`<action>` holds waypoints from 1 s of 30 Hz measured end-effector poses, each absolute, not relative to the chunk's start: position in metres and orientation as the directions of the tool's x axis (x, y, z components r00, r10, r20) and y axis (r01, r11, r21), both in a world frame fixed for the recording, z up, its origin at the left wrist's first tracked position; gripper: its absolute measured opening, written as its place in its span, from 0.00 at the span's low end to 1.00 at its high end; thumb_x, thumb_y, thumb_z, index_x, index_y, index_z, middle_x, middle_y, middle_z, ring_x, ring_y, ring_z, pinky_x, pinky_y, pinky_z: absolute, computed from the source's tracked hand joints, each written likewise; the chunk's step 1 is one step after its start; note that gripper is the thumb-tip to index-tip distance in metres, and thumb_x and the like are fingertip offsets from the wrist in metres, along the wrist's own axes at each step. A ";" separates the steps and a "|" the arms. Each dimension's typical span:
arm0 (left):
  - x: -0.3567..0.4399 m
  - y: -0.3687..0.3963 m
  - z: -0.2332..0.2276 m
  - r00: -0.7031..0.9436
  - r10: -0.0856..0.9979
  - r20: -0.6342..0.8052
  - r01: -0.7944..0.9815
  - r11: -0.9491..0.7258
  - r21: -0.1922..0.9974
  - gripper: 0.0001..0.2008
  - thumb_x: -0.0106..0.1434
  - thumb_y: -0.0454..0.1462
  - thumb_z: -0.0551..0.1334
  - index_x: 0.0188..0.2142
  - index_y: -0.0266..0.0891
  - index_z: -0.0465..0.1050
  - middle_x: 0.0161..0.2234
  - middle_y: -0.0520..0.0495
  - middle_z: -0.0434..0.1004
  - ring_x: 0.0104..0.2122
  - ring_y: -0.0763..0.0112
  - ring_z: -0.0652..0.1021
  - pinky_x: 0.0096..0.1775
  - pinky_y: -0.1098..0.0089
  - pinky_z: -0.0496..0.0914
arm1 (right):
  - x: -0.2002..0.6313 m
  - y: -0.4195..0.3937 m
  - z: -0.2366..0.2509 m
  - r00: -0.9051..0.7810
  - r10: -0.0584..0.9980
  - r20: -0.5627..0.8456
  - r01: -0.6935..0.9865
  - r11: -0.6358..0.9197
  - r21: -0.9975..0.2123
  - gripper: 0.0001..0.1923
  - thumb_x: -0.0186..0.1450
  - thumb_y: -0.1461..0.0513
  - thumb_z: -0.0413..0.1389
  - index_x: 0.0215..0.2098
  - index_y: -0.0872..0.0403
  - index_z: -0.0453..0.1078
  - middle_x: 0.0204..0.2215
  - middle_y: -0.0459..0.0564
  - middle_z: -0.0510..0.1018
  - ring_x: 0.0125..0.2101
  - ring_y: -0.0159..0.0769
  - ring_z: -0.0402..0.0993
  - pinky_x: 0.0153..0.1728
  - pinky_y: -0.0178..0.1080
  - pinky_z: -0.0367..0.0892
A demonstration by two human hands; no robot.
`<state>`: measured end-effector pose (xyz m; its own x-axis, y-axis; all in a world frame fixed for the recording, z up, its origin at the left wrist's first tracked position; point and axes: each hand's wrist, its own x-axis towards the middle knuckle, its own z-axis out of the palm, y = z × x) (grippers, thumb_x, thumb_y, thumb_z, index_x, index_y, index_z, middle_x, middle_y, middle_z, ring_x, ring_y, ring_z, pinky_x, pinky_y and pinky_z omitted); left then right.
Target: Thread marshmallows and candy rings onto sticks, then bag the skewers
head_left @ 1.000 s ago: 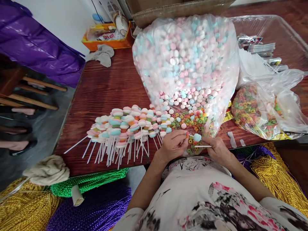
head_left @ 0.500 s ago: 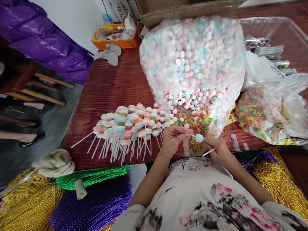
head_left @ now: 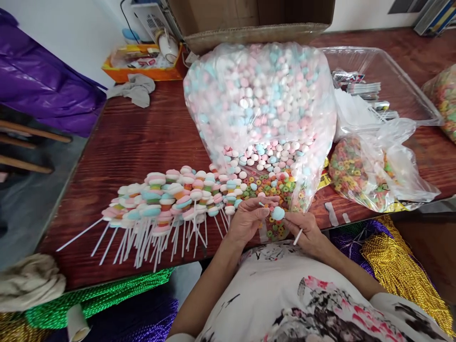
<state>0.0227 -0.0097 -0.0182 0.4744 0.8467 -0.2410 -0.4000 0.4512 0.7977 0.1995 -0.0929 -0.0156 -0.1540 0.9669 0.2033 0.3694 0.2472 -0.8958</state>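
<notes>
My right hand (head_left: pixel 305 231) is closed around a white stick (head_left: pixel 298 237) that carries a pale blue marshmallow (head_left: pixel 278 213). My left hand (head_left: pixel 247 221) is beside the stick's other end, thumb and fingers pinched; what lies between them is too small to make out. Under both hands, loose fruit cereal rings (head_left: pixel 277 232) are spread on the table. To the left lies a heap of finished-looking skewers (head_left: pixel 162 202), marshmallows and cereal rings stacked on white sticks. An opened bag of pink, white and blue marshmallows (head_left: pixel 260 95) spills out just beyond my hands.
On the right sits a bag of cereal rings (head_left: pixel 351 166), with a clear plastic tray (head_left: pixel 409 88) behind it. A cardboard box (head_left: pixel 249 31) and an orange box (head_left: pixel 142 71) stand at the back. Shiny bead strands (head_left: pixel 402 266) hang below the table's front edge.
My view has turned to the right, so things on the table appear further left. Both hands stay together at the stick, whose right end now tilts more steeply downward.
</notes>
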 end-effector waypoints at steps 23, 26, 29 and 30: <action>0.063 0.112 0.004 0.294 0.956 0.018 0.863 -0.274 0.424 0.11 0.62 0.32 0.56 0.27 0.37 0.76 0.32 0.41 0.78 0.38 0.59 0.76 0.45 0.62 0.69 | 0.263 -0.096 -0.035 0.268 0.920 0.285 0.471 0.133 -0.872 0.16 0.71 0.61 0.53 0.25 0.54 0.63 0.19 0.40 0.59 0.20 0.27 0.54 0.23 0.33 0.53; 0.070 0.122 -0.008 0.290 0.957 -0.028 0.878 -0.254 0.407 0.06 0.58 0.32 0.61 0.26 0.38 0.76 0.33 0.41 0.78 0.39 0.58 0.76 0.44 0.63 0.70 | 0.260 -0.099 -0.041 0.208 0.932 0.296 0.478 0.167 -0.862 0.14 0.71 0.63 0.52 0.26 0.54 0.65 0.19 0.40 0.62 0.20 0.27 0.57 0.23 0.33 0.55; 0.068 0.121 -0.017 0.281 0.960 -0.007 0.865 -0.250 0.435 0.03 0.55 0.32 0.64 0.26 0.38 0.76 0.32 0.41 0.78 0.38 0.57 0.77 0.43 0.62 0.70 | 0.258 -0.102 -0.046 0.176 0.938 0.297 0.485 0.180 -0.856 0.13 0.71 0.63 0.52 0.26 0.54 0.66 0.20 0.41 0.64 0.20 0.27 0.59 0.23 0.33 0.56; 0.065 0.120 -0.019 0.278 0.960 0.008 0.856 -0.252 0.452 0.03 0.56 0.33 0.64 0.26 0.38 0.76 0.31 0.42 0.78 0.37 0.58 0.77 0.42 0.62 0.70 | 0.258 -0.102 -0.048 0.176 0.938 0.299 0.487 0.181 -0.854 0.13 0.71 0.63 0.52 0.26 0.54 0.66 0.20 0.41 0.65 0.20 0.27 0.60 0.24 0.33 0.56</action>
<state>0.0653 0.1196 -0.0187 0.2783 0.9605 0.0076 0.8558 -0.2516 0.4520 0.2577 -0.1022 -0.0476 0.1760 0.9378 0.2992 0.4874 0.1810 -0.8542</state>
